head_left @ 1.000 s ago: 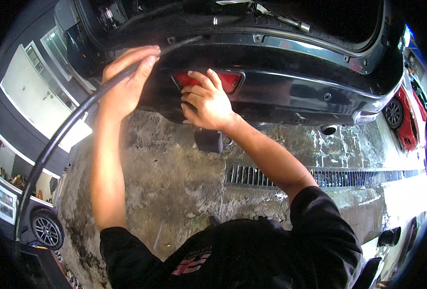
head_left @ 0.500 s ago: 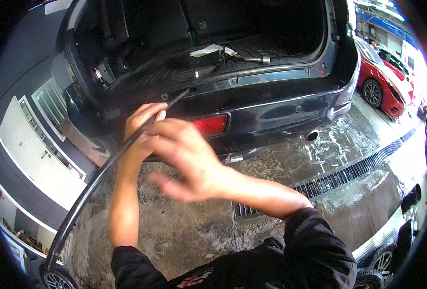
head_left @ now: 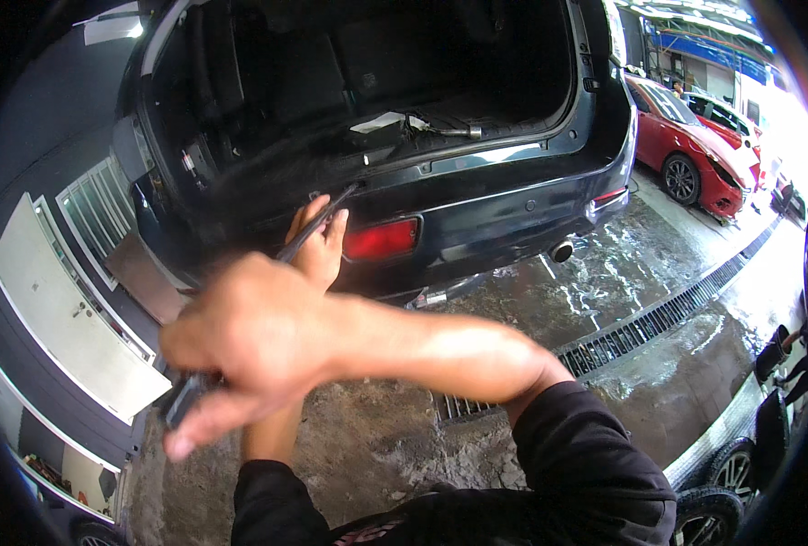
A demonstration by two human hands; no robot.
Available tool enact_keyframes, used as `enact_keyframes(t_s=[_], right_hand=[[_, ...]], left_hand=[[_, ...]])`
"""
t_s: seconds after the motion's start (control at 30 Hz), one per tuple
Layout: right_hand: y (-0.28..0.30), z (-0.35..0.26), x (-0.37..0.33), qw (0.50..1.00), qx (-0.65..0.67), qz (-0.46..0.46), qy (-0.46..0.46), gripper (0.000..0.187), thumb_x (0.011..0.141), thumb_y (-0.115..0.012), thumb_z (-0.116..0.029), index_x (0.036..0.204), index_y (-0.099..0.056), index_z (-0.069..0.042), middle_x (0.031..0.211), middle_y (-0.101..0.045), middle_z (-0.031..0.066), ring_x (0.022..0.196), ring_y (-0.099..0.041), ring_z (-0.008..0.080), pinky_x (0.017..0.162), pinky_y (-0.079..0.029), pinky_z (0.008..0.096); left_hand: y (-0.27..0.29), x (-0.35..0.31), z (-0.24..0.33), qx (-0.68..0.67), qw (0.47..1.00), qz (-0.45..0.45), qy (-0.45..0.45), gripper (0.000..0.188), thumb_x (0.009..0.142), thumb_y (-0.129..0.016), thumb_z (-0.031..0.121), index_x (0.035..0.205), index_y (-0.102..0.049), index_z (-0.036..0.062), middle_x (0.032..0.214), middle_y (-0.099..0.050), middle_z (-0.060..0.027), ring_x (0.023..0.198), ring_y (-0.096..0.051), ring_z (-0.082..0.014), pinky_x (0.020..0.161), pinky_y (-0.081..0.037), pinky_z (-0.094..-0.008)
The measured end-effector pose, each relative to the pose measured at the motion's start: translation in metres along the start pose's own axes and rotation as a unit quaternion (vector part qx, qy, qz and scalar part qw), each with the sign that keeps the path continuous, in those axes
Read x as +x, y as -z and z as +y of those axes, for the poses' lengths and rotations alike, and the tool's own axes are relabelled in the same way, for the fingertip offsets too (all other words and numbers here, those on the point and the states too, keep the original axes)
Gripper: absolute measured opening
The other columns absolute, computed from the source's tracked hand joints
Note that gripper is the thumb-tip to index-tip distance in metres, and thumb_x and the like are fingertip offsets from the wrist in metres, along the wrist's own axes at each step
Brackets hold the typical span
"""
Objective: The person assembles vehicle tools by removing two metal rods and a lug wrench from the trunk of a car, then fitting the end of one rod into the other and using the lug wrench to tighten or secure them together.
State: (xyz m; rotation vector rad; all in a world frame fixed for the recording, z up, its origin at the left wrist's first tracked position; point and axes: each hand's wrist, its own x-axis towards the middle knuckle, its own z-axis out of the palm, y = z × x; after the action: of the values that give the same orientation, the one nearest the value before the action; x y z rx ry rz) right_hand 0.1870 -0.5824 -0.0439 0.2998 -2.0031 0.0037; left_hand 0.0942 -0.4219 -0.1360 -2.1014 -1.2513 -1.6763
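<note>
A long, thin black strip (head_left: 292, 246) slants up from lower left toward the rear bumper (head_left: 477, 196) of a dark car. Its far tip lies over the bumper's top edge; whether it touches cannot be told. My left hand (head_left: 320, 250) is closed around the strip near that tip, just left of the red bumper reflector (head_left: 381, 239). Closer to me, my right hand (head_left: 263, 332) is blurred by motion and crosses in front of my left forearm. Its fingers curl round the strip, whose dark near part shows below them. My right hand hides the strip's middle.
The car's cargo area (head_left: 267, 136) is open, with a white sheet (head_left: 378, 123) and a metal-ended tool (head_left: 463, 132) inside. A drain grate (head_left: 622, 337) crosses the wet floor at right. A white door (head_left: 67, 309) stands at left; a red car (head_left: 686, 146) is parked beyond.
My right hand has moved down and left and now closes on the strip. My left hand has shifted slightly right, toward the reflector. The whole view has shifted a little.
</note>
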Motion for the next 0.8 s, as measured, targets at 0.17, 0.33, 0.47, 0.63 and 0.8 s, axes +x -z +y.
enact_keyframes(t_s=[0.17,0.33,0.47,0.63,0.8], right_hand=[[0.019,-0.005,0.016,0.985,0.093,-0.123,-0.072,0.067,0.077,-0.069,-0.066,0.065,-0.059,-0.001,0.05,-0.053,0.0153,0.052,-0.061,0.0371,0.049,-0.046,0.0448],[0.004,0.002,-0.032,0.986,-0.109,0.118,0.036,0.054,0.08,-0.071,-0.056,0.078,-0.057,-0.004,0.064,-0.053,0.0094,0.056,-0.056,0.0254,0.051,-0.042,0.0375],[-0.027,0.004,-0.034,0.946,-0.12,0.3,0.029,0.071,0.087,-0.039,-0.078,0.077,-0.052,-0.009,0.062,-0.043,0.0028,0.054,-0.04,0.0166,0.052,-0.035,0.0319],[-0.021,-0.02,-0.029,0.948,-0.128,0.288,-0.039,0.074,0.089,-0.028,-0.081,0.08,-0.051,-0.011,0.066,-0.04,-0.0005,0.06,-0.039,0.0155,0.06,-0.034,0.0328],[-0.031,-0.038,-0.025,0.931,-0.112,0.338,-0.082,0.069,0.09,-0.034,-0.077,0.081,-0.052,-0.011,0.072,-0.041,-0.0019,0.065,-0.036,0.0146,0.063,-0.031,0.0312]], left_hand=[[0.013,-0.016,0.0,-0.043,0.997,0.044,-0.042,0.036,0.096,-0.062,0.01,0.13,-0.053,0.0046,0.123,-0.061,-0.0142,0.108,-0.061,-0.0246,0.093,-0.051,-0.0347],[0.01,0.005,-0.023,-0.036,0.978,-0.034,-0.204,0.035,0.089,-0.061,0.01,0.122,-0.055,0.0019,0.118,-0.058,-0.0181,0.107,-0.06,-0.0363,0.092,-0.05,-0.0411],[-0.033,0.012,-0.013,-0.2,0.97,-0.016,-0.141,0.029,0.089,-0.065,0.013,0.115,-0.058,0.0022,0.11,-0.06,-0.0171,0.1,-0.062,-0.0334,0.088,-0.05,-0.0397],[-0.045,0.026,-0.016,-0.314,0.934,0.004,-0.171,0.027,0.089,-0.07,0.025,0.081,-0.055,0.0048,0.078,-0.055,-0.0088,0.073,-0.057,-0.025,0.067,-0.045,-0.0364],[-0.058,0.043,-0.016,-0.345,0.914,0.026,-0.214,0.041,0.093,-0.064,0.028,0.062,-0.048,0.005,0.059,-0.048,-0.0123,0.059,-0.052,-0.0318,0.057,-0.04,-0.0442]])
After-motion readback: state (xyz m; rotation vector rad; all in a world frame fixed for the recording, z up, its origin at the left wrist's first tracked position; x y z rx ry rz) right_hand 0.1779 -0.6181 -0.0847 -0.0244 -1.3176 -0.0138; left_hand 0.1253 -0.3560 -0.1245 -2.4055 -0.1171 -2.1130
